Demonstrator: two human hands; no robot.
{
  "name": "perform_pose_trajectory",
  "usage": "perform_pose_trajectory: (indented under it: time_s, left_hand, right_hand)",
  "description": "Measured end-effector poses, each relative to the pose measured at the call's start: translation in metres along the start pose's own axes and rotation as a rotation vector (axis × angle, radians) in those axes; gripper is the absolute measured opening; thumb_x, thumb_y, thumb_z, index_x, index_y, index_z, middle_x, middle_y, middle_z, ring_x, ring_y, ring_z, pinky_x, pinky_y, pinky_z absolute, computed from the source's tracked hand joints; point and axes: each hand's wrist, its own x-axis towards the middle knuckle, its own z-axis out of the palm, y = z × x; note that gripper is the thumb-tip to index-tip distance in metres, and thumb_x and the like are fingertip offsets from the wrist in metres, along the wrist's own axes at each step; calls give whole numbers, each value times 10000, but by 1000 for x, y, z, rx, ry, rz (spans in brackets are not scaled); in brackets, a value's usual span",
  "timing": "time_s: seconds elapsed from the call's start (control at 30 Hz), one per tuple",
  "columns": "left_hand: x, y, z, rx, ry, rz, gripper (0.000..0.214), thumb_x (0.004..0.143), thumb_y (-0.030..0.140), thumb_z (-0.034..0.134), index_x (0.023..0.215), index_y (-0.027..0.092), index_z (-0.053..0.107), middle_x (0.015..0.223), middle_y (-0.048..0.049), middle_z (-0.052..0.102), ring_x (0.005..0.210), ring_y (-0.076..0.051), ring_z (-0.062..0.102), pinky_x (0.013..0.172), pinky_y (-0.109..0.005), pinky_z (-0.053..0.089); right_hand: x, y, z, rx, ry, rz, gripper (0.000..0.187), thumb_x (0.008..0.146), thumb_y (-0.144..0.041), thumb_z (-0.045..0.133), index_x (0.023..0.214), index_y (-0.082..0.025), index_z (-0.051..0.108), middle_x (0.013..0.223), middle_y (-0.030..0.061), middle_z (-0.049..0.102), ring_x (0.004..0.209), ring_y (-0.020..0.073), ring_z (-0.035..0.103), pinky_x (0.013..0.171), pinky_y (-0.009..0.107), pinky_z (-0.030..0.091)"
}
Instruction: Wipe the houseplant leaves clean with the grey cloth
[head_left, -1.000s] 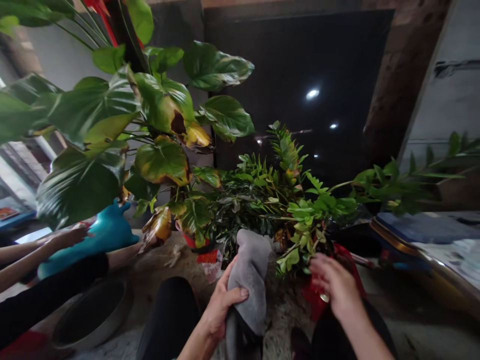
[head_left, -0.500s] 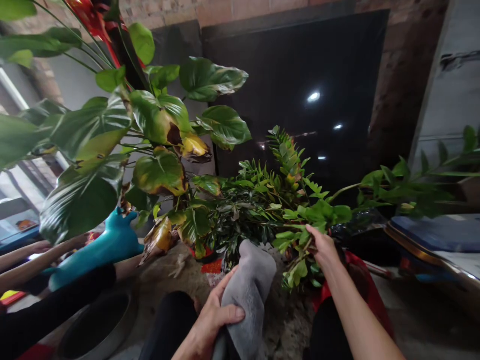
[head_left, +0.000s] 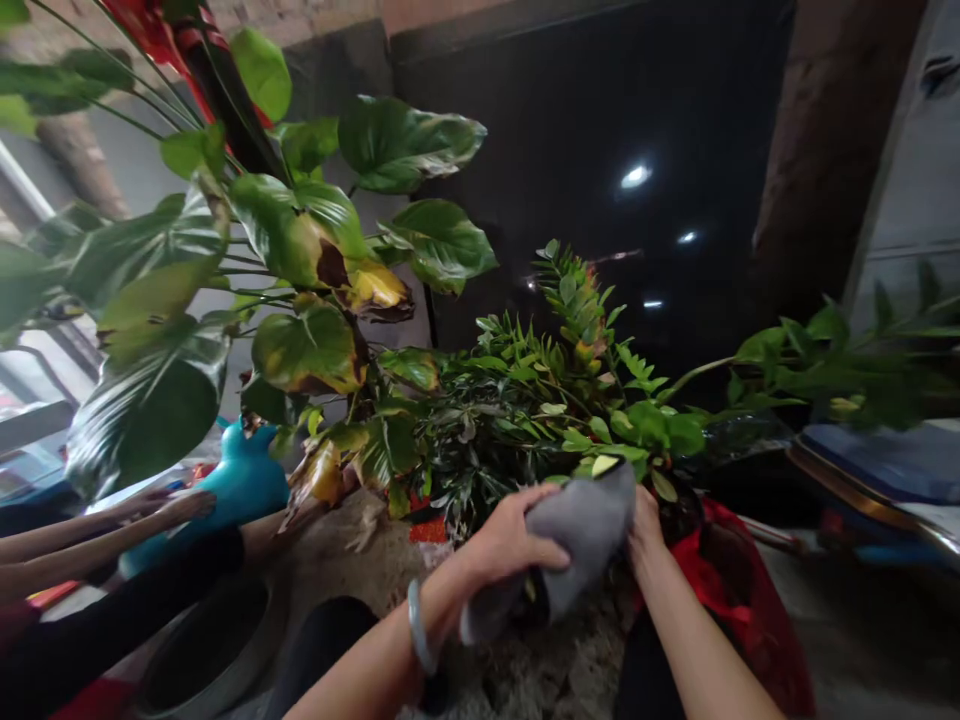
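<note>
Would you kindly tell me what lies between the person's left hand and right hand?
In the head view, a grey cloth lies between the left hand and the right hand.

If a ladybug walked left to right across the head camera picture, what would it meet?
Blue animal figure → grey cloth → right hand → red bag.

Likely a home: leafy plants [head_left: 517,390], brick wall [head_left: 322,16], turquoise toy [head_left: 251,480].
</note>
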Motion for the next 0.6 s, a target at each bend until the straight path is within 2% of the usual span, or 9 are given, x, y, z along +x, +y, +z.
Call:
perform_pose_trajectory:
  time_s: [0.07, 0.1, 0.23, 0.3, 0.37, 0.43, 0.5, 0.57, 0.6]
  left_hand:
    - [-11, -11, -10, 56, -63, -68, 807, 408, 154, 821, 1196, 210, 656, 1142, -17, 666, 1071, -276, 567, 947, -351, 438]
    - [-14, -8, -17, 42, -47, -54, 815, 408, 168, 829, 1202, 213, 653, 1161, -16, 661, 1086, -279, 564, 961, -354, 432]
    - [0, 33, -40, -157, 222, 181, 839, 454, 238, 829, 1261, 187, 605, 1186, -37, 653, 1099, -280, 565, 962, -345, 435]
    - [19, 48, -38, -265, 319, 281, 851, 505, 258, 806, 1315, 187, 553, 1187, -46, 651, 1072, -264, 583, 932, -334, 455]
    - [35, 44, -27, -292, 340, 284, 857, 524, 245, 789, 1337, 183, 527, 1162, -46, 660, 1039, -247, 596, 911, -326, 465]
    - [37, 25, -15, -199, 279, 172, 843, 489, 197, 789, 1300, 158, 561, 1103, -47, 678, 1006, -242, 601, 904, -328, 465]
    - [23, 3, -12, -53, 135, 6, 825, 444, 155, 791, 1248, 146, 605, 1052, -40, 691, 986, -249, 602, 899, -337, 464]
    - [2, -6, -20, 40, -13, -110, 828, 426, 162, 804, 1234, 180, 623, 1049, -22, 692, 1002, -259, 599, 899, -346, 464]
    - [-6, -3, -28, 54, -41, -122, 817, 424, 174, 813, 1221, 197, 634, 1069, -17, 688, 1026, -265, 594, 906, -348, 462]
  right_hand:
    - [1, 1, 0, 31, 13, 63, 215, 439, -201, 759, 546, -207, 573, 411, -69, 564, 389, 139, 528, 383, 257, 435]
    - [1, 1, 0, 49, 17, 92, 205, 449, -196, 757, 565, -205, 588, 447, -60, 599, 417, 144, 556, 407, 260, 462]
    - [-2, 1, 1, 83, 22, 167, 190, 491, -204, 754, 625, -209, 618, 525, -53, 659, 462, 149, 595, 422, 256, 481]
    - [-3, 2, 2, 70, 20, 205, 194, 504, -225, 763, 624, -212, 611, 490, -62, 637, 419, 141, 564, 387, 251, 450]
    - [-3, 3, 4, 61, -6, 237, 192, 528, -254, 763, 629, -214, 606, 470, -66, 619, 398, 137, 545, 381, 251, 435]
    - [-3, 4, 7, 69, -50, 260, 187, 549, -276, 755, 651, -214, 610, 505, -56, 640, 424, 148, 568, 404, 262, 447]
    - [-4, 5, 9, 85, -87, 275, 195, 545, -273, 751, 677, -213, 621, 565, -37, 674, 490, 168, 612, 447, 275, 474]
    - [-4, 5, 10, 93, -106, 284, 210, 529, -258, 751, 692, -206, 630, 595, -25, 690, 528, 176, 630, 481, 279, 491]
    - [-4, 4, 9, 89, -106, 287, 213, 522, -251, 751, 690, -204, 630, 585, -24, 686, 515, 173, 623, 478, 278, 489]
